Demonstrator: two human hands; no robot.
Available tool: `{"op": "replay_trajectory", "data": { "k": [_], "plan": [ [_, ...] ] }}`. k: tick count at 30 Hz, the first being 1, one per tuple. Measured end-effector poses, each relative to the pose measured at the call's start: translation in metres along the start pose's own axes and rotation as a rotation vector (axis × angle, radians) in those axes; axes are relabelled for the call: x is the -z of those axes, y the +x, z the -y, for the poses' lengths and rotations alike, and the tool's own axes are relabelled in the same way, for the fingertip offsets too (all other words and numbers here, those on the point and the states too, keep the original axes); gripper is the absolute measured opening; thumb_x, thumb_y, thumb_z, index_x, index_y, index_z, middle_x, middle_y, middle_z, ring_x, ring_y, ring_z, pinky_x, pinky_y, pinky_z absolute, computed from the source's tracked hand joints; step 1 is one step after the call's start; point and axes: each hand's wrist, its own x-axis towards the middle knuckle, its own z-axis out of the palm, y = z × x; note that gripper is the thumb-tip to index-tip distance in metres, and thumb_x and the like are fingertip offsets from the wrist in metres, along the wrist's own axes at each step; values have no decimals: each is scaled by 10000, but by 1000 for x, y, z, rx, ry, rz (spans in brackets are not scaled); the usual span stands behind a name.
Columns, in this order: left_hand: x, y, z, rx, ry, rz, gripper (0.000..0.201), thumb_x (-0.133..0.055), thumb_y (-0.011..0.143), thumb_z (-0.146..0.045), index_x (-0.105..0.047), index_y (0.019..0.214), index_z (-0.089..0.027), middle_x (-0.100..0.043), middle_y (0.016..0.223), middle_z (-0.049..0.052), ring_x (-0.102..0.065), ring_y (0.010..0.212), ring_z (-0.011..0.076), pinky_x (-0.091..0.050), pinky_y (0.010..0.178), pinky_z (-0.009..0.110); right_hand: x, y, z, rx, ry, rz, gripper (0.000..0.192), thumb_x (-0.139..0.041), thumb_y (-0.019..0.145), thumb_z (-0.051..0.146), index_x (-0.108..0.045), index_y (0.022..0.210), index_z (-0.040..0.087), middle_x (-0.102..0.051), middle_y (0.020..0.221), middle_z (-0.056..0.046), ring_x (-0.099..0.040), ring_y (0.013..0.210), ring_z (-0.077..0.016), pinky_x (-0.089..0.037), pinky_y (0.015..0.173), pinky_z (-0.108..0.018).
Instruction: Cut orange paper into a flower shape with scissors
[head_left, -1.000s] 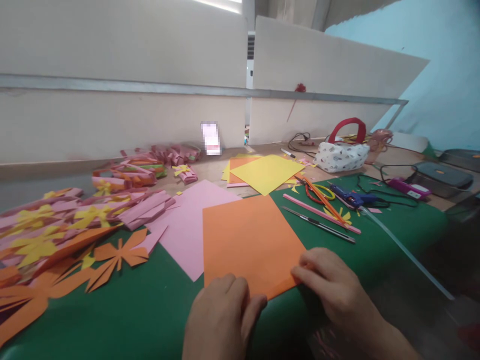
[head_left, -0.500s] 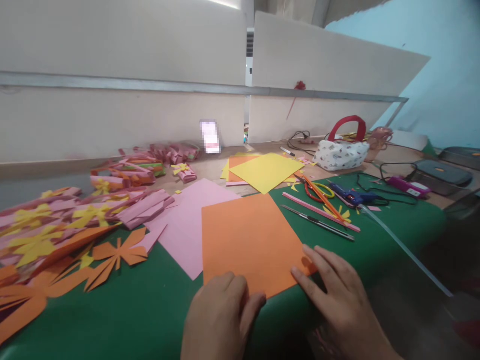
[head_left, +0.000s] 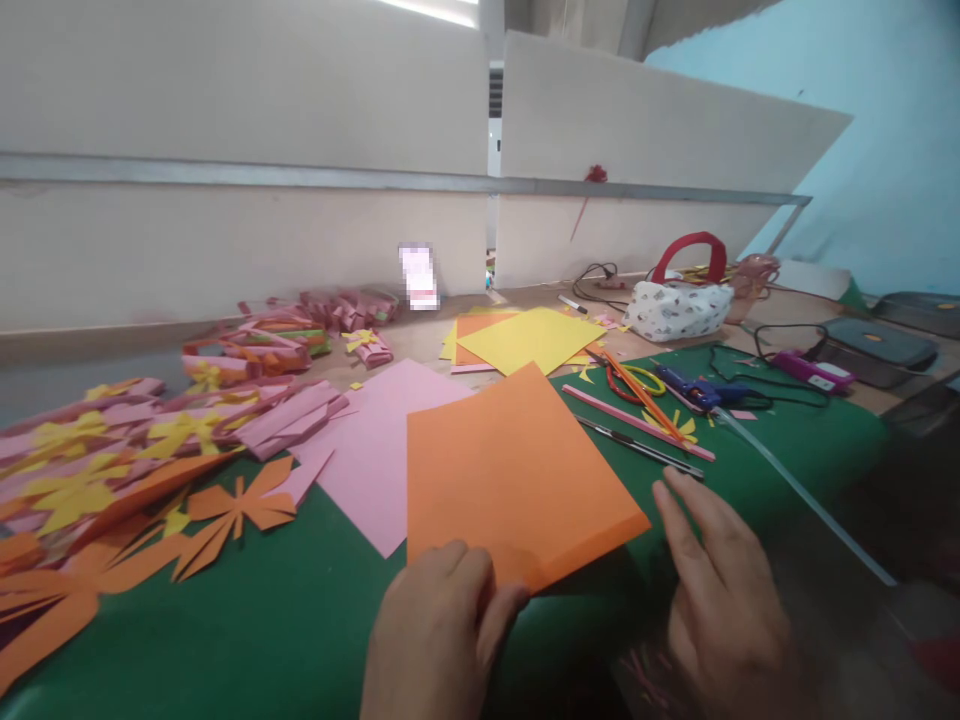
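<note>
A square sheet of orange paper (head_left: 517, 470) lies over the green cover, its far part overlapping a pink sheet (head_left: 375, 450). My left hand (head_left: 442, 630) is closed on the near left edge of the orange sheet, thumb along the edge. Just right of the sheet's right corner, my right hand (head_left: 720, 590) is apart from the paper, its fingers stretched out and holding nothing. A narrow strip along the sheet's near right edge looks bent up. Beyond my right hand lie a utility knife (head_left: 637, 445) and a thin pink paper strip (head_left: 641, 422).
Orange cut-out flowers (head_left: 238, 510) and pink paper bundles (head_left: 292, 415) cover the left side. Yellow sheets (head_left: 536, 340) lie behind. To the right are scissors (head_left: 626, 385), a blue glue gun (head_left: 694, 390) with a long glue stick, a purple power strip (head_left: 810, 372) and a patterned bag (head_left: 679, 308).
My right hand has left the orange sheet's right corner and moved right. The sheet's far corner has shifted up and covers part of the knife. My left hand stays on its edge.
</note>
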Motion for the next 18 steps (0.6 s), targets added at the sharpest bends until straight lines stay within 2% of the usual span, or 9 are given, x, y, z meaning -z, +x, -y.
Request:
{"op": "replay_trajectory", "data": {
  "k": [2,3,6,8,12,18],
  "plan": [
    [0,0,0,5,1,20,302,-488,860,-394,-510,625,-206,-587,650,20,-584,666,208,-345,521,286,1,-1,3,-33,1,-31,668,-363,793,-6,-323,1439,161,-385,1402,-162,-365,1288,-338,-316,1024,-523],
    [1,0,-1,6,3,31,291,-486,863,-384,-519,634,-205,-591,660,23,-586,675,212,-347,527,292,0,-2,3,-1,22,-33,639,-377,800,-1,-377,1412,182,-397,1398,-148,-370,1286,-334,-330,1018,-511],
    [4,0,-4,9,54,52,255,-472,870,-327,-549,657,-209,-603,677,26,-583,666,220,-347,552,323,-8,-5,6,251,136,11,431,-416,844,62,-568,1238,152,-550,1261,-133,-472,1204,-299,-415,965,-441],
    [6,0,-9,-2,107,47,221,-469,866,-278,-574,681,-220,-613,686,21,-578,649,227,-343,568,350,-15,-4,9,357,197,28,325,-402,880,118,-633,1107,93,-643,1108,-142,-548,1097,-276,-459,911,-410],
    [8,1,-24,-34,127,31,204,-454,859,-222,-602,719,-244,-623,704,11,-589,675,249,-357,592,386,-22,3,17,322,254,2,304,-386,898,137,-661,1002,58,-688,975,-147,-589,976,-249,-467,860,-384],
    [5,12,-34,-11,184,36,273,-421,884,-255,-608,688,-225,-620,660,37,-597,690,293,-386,601,428,-22,7,23,294,232,9,285,-431,907,165,-675,1035,90,-692,911,-123,-589,907,-244,-441,827,-388]
  ]
}}
